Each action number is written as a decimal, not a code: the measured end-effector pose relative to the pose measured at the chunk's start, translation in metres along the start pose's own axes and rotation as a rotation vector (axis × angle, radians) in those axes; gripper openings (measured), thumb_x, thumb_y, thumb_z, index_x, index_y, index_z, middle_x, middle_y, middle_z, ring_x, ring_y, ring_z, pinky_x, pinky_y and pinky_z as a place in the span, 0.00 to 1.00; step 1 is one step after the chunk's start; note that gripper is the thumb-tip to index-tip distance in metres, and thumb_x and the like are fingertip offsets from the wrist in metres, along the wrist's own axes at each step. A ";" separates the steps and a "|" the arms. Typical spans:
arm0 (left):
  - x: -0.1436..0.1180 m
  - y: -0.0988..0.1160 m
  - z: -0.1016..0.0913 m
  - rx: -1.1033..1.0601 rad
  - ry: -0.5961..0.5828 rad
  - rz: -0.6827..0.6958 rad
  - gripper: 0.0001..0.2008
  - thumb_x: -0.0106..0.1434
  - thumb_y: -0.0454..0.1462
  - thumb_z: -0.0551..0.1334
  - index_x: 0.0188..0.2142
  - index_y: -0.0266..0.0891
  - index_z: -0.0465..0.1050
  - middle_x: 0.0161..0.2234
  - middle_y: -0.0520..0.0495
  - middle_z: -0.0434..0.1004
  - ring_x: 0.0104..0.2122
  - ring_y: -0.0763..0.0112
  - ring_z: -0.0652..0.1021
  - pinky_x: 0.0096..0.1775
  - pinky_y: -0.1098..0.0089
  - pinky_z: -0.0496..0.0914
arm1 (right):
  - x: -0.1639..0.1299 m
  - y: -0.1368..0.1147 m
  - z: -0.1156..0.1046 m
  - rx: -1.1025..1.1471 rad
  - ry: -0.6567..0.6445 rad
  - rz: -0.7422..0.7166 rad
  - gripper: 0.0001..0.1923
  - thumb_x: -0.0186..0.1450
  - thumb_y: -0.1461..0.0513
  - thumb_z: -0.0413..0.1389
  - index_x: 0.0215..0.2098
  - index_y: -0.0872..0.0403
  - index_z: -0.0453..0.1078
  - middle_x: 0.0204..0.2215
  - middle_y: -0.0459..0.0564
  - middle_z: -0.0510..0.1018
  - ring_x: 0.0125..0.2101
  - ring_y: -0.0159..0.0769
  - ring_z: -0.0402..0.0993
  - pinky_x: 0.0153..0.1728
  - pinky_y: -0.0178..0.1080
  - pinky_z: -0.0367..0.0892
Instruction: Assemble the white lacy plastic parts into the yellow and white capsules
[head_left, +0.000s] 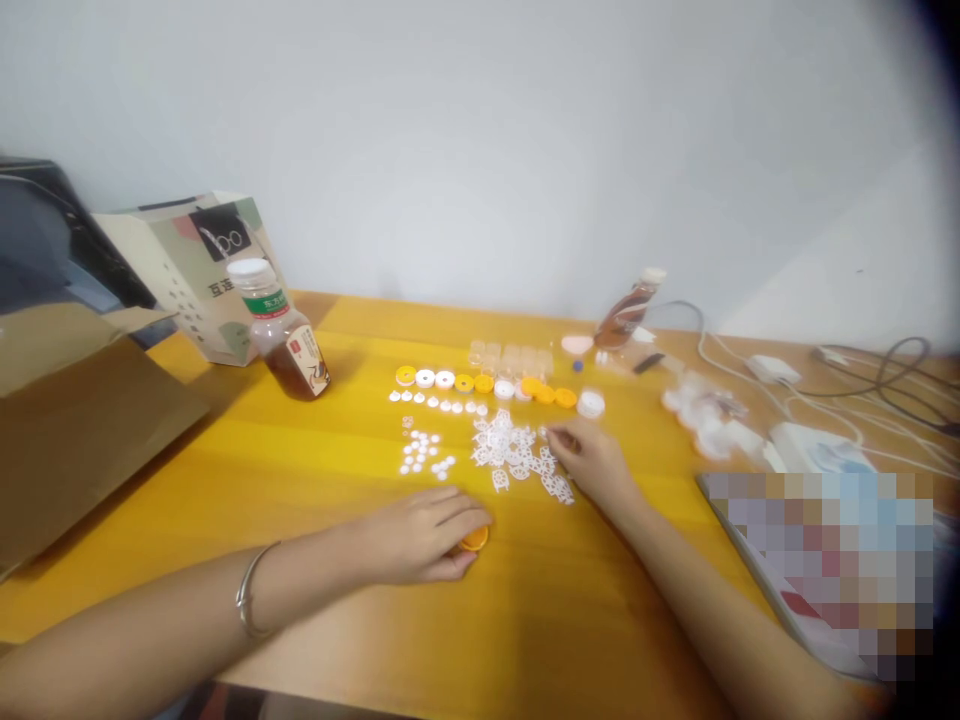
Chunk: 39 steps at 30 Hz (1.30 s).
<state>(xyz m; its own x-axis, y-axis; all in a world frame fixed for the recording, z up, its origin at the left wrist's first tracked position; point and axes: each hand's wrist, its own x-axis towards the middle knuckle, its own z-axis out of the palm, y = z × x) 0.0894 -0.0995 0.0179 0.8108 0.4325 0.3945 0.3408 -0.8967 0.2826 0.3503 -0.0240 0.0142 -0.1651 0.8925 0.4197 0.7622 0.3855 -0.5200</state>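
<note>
My left hand (pixel 427 535) rests low over the table with thumb and fingers closed around a round orange cap (pixel 475 539). At the right side of a pile of white openwork, gear-like plastic pieces (pixel 499 440), my right hand (pixel 589 455) has its fingertips pinched together. Whatever they may grip is too blurred to make out. Small white round discs (pixel 416 452) lie left of the pile. Behind them runs a line of small white pointed pieces (pixel 431 402). Farther back stands a row of orange and white round caps (pixel 484 384), with clear plastic pieces (pixel 511 359) behind.
A tea bottle (pixel 289 345) and a paper bag (pixel 202 280) stand at the back left, beside an open cardboard box (pixel 90 430). Another bottle (pixel 628 312) leans at the back right. White plastic bags (pixel 701 415), cables (pixel 799 385) and a pixelated flat item (pixel 825 570) occupy the right.
</note>
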 end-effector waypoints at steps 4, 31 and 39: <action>0.000 0.000 0.000 0.017 0.004 0.026 0.15 0.60 0.33 0.54 0.48 0.32 0.62 0.43 0.40 0.72 0.42 0.66 0.72 0.45 0.67 0.70 | 0.001 -0.007 -0.004 0.101 0.084 0.086 0.09 0.58 0.56 0.52 0.27 0.52 0.70 0.22 0.48 0.74 0.26 0.38 0.69 0.31 0.40 0.64; 0.032 -0.035 0.004 0.240 0.200 -0.330 0.10 0.63 0.40 0.54 0.39 0.37 0.68 0.35 0.46 0.71 0.36 0.66 0.68 0.37 0.67 0.61 | -0.028 -0.082 0.046 1.284 0.134 0.513 0.13 0.53 0.61 0.61 0.33 0.51 0.62 0.26 0.43 0.77 0.28 0.32 0.75 0.37 0.40 0.71; 0.039 -0.038 0.015 0.357 0.134 -0.301 0.09 0.63 0.38 0.53 0.32 0.36 0.68 0.32 0.46 0.70 0.33 0.67 0.67 0.33 0.68 0.57 | -0.030 -0.083 0.044 1.264 0.111 0.512 0.13 0.53 0.60 0.61 0.34 0.50 0.61 0.27 0.43 0.77 0.29 0.34 0.76 0.37 0.40 0.72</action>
<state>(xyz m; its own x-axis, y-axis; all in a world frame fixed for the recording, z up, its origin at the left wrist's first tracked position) 0.1152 -0.0494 0.0096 0.5907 0.6650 0.4570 0.7116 -0.6963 0.0934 0.2639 -0.0724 0.0122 0.0563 0.9984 0.0022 -0.3740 0.0231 -0.9271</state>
